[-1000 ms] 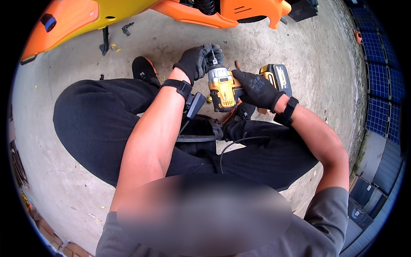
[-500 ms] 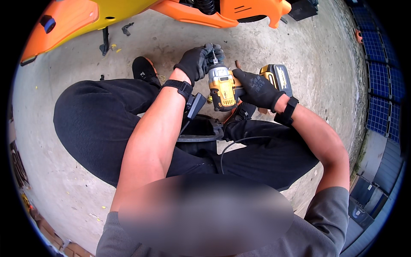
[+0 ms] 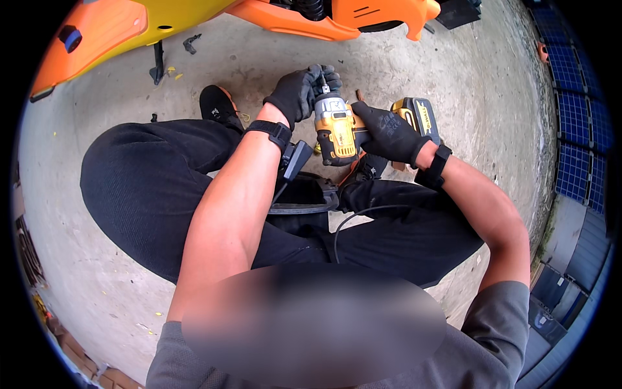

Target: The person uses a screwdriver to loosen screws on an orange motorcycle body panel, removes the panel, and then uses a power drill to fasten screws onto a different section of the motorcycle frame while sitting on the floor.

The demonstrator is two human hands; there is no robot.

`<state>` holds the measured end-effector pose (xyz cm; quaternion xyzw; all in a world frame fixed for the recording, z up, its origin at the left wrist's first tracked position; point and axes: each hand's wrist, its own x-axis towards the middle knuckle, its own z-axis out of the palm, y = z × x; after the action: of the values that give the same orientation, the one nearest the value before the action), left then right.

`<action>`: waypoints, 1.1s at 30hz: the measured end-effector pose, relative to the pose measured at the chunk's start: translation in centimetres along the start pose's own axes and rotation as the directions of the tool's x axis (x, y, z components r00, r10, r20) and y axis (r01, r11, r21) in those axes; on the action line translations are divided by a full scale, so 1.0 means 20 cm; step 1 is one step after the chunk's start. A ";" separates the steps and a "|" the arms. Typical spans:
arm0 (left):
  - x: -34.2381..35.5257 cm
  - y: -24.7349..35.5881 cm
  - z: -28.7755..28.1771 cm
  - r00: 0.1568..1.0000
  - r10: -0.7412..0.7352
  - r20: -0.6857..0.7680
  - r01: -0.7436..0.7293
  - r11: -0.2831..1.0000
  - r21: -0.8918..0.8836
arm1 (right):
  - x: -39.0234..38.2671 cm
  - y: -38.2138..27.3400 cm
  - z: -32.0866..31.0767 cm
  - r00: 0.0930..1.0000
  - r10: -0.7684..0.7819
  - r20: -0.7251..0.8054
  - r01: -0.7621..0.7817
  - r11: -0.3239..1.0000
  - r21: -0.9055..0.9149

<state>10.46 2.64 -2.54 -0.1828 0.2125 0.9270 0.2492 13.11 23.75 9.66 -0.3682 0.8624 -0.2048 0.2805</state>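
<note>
A yellow and black cordless impact driver (image 3: 337,133) with a silver nose points away from me above the floor. My gloved right hand (image 3: 389,133) is wrapped around its handle. The black and yellow battery (image 3: 421,117) sticks out to the right of that hand. A metal driver bit (image 3: 325,85) extends from the nose. My gloved left hand (image 3: 295,94) is closed around the bit's far end, with its fingertips curled just beyond the nose. The very tip of the bit is hidden among those fingers.
An orange and yellow vehicle body (image 3: 188,19) spans the top, with a dark stand (image 3: 157,65) reaching down from it. A small black broken piece (image 3: 190,44) lies on the concrete. My shoes and crossed legs surround the work. Blue gridded panels (image 3: 573,120) line the right.
The driver has tilted slightly and its rear and battery have risen a little in the picture. Both hands keep the same hold.
</note>
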 end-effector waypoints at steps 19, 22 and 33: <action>-0.05 -0.06 0.00 0.999 -0.042 -0.021 0.043 0.997 0.062 | 0.05 0.04 -0.04 0.945 0.204 0.257 -0.197 0.979 -0.052; -0.04 -0.10 -0.02 0.999 -0.020 -0.040 0.023 0.997 0.076 | 0.05 0.04 -0.03 0.925 0.202 0.322 -0.217 0.976 0.012; -0.07 0.01 0.14 0.991 0.054 0.125 -0.060 0.997 0.049 | 0.03 -0.08 0.00 0.987 0.155 0.053 -0.159 0.984 0.084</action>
<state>10.88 3.35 0.56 -0.1123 0.2260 0.9374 0.2401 13.64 22.29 10.43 -0.2912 0.8721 -0.2114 0.3317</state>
